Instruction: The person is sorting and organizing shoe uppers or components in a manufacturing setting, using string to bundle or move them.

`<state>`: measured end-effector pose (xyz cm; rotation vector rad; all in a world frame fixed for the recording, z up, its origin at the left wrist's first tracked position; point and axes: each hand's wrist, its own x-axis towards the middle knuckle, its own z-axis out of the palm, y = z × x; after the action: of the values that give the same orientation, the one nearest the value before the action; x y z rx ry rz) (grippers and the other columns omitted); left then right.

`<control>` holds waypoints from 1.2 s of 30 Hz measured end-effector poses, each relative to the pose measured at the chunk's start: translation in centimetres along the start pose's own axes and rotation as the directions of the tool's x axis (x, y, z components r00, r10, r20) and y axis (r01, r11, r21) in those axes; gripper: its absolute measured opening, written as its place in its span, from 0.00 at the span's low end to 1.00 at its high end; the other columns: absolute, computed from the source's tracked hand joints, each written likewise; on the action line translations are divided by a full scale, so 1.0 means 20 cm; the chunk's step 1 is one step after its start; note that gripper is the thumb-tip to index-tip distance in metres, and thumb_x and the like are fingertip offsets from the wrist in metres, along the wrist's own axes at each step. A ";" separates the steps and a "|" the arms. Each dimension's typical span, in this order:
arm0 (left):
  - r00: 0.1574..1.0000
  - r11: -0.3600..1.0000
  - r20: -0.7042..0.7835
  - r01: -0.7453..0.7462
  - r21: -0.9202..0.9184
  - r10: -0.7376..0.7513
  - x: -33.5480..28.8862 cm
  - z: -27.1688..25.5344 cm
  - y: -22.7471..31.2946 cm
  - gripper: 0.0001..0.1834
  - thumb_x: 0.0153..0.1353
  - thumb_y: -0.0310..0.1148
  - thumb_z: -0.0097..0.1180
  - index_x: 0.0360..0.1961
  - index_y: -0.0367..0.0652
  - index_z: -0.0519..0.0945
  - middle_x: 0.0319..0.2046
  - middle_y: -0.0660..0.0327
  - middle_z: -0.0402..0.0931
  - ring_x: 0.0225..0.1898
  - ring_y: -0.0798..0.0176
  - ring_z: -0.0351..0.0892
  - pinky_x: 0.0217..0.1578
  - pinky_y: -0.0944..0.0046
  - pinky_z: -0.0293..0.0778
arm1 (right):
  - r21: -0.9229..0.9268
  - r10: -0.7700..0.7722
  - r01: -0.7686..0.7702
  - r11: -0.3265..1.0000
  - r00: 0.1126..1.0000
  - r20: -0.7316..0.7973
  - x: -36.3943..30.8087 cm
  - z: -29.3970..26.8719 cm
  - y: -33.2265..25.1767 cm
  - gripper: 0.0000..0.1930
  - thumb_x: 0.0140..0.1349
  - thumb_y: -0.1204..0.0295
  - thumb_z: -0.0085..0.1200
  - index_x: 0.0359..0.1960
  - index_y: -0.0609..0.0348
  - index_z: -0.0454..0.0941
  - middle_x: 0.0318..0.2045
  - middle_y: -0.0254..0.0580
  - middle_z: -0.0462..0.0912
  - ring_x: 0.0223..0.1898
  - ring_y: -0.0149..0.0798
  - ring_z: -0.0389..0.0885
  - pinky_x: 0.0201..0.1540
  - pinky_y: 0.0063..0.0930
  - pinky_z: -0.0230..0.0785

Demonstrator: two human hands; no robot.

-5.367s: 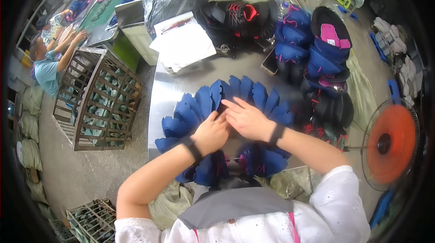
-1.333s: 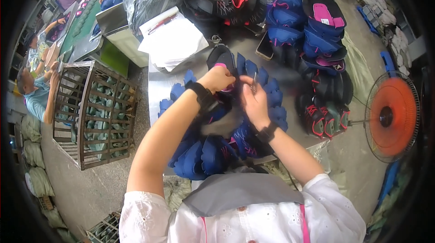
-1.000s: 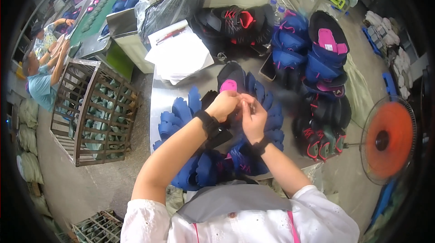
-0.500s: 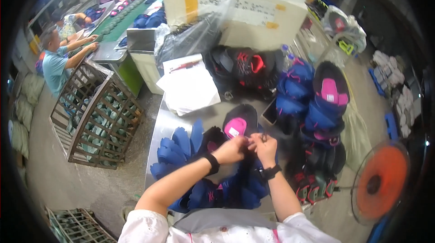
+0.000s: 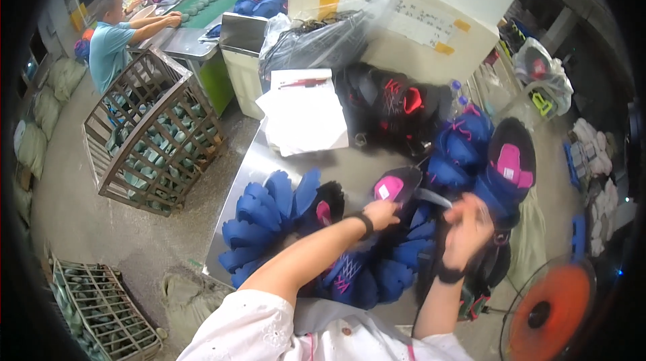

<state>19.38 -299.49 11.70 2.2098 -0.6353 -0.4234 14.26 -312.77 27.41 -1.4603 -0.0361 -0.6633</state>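
Observation:
My left hand point(image 5: 381, 215) is closed at the near edge of a black shoe upper point(image 5: 408, 179) with a pink inner tongue and a white label. My right hand point(image 5: 465, 232) is raised to the right of it, smeared by motion. From its fingertips a thin pale grey strip point(image 5: 434, 197) points toward the shoe upper; its kind is too blurred to tell. Beneath my forearms, blue scalloped shoe uppers point(image 5: 252, 233) fan out in a ring on the metal table point(image 5: 232, 196). One blue upper with pink lacing point(image 5: 346, 273) lies at the front.
White papers point(image 5: 306, 119) with a red pen lie at the back, beside black shoes point(image 5: 390, 102). Blue uppers point(image 5: 508, 176) are stacked at right, near an orange fan point(image 5: 548, 310). Metal-framed crates point(image 5: 158, 139) stand left. A co-worker in a light blue shirt point(image 5: 111, 51) reaches over another table.
My hands were together over the shoe upper; now they are apart. The right hand has swung right and shows the pale strip. The view has shifted, so the surroundings sit differently.

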 end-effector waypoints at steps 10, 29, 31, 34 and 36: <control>0.997 0.889 -0.046 -0.037 0.456 0.065 -0.95 -0.40 0.27 0.29 0.48 0.41 0.58 0.50 0.41 0.66 0.53 0.51 0.62 0.60 0.48 0.54 0.52 0.45 0.56 | -0.020 0.157 -0.162 0.987 0.978 -0.140 -0.17 -0.26 0.25 0.15 0.65 0.71 0.38 0.50 0.66 0.65 0.46 0.46 0.72 0.20 0.29 0.76 0.20 0.13 0.65; 0.542 0.726 -0.639 0.686 -0.038 -0.545 -1.62 0.09 0.17 0.44 0.31 0.49 0.68 0.54 0.47 0.68 0.63 0.41 0.33 0.63 0.30 0.27 0.52 0.30 0.47 | -0.699 0.654 0.306 0.646 0.249 0.714 -1.11 0.34 0.35 0.21 0.58 0.67 0.39 0.56 0.47 0.63 0.36 0.59 0.77 0.35 0.58 0.76 0.39 0.48 0.68; 0.573 0.854 -0.737 0.520 -0.013 -0.360 -1.72 0.07 0.01 0.28 0.31 0.42 0.66 0.38 0.46 0.80 0.63 0.44 0.37 0.63 0.32 0.31 0.54 0.34 0.48 | -0.742 0.691 0.377 0.554 0.289 0.663 -1.14 0.32 0.31 0.19 0.59 0.63 0.39 0.53 0.49 0.66 0.34 0.56 0.78 0.34 0.57 0.76 0.38 0.47 0.68; 0.666 0.918 -0.690 0.397 0.007 -0.283 -1.79 -0.08 -0.08 0.22 0.30 0.40 0.65 0.32 0.43 0.82 0.63 0.46 0.42 0.63 0.33 0.34 0.56 0.39 0.48 | -0.521 0.247 0.512 0.683 0.510 0.824 -1.22 0.14 0.42 0.10 0.55 0.64 0.47 0.34 0.55 0.76 0.28 0.48 0.78 0.29 0.48 0.77 0.31 0.39 0.70; 0.722 0.935 -0.655 0.348 0.067 -0.222 -1.85 -0.14 -0.18 0.23 0.30 0.42 0.65 0.32 0.45 0.82 0.64 0.51 0.40 0.64 0.36 0.32 0.47 0.28 0.53 | -0.447 0.183 0.613 0.651 0.445 0.877 -1.18 0.05 0.39 0.07 0.54 0.67 0.50 0.26 0.57 0.76 0.24 0.45 0.76 0.26 0.44 0.76 0.28 0.33 0.70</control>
<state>-8.53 -274.78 14.23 2.4334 0.0532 0.2717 -1.35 -302.93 10.81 -2.5344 -0.9458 0.0063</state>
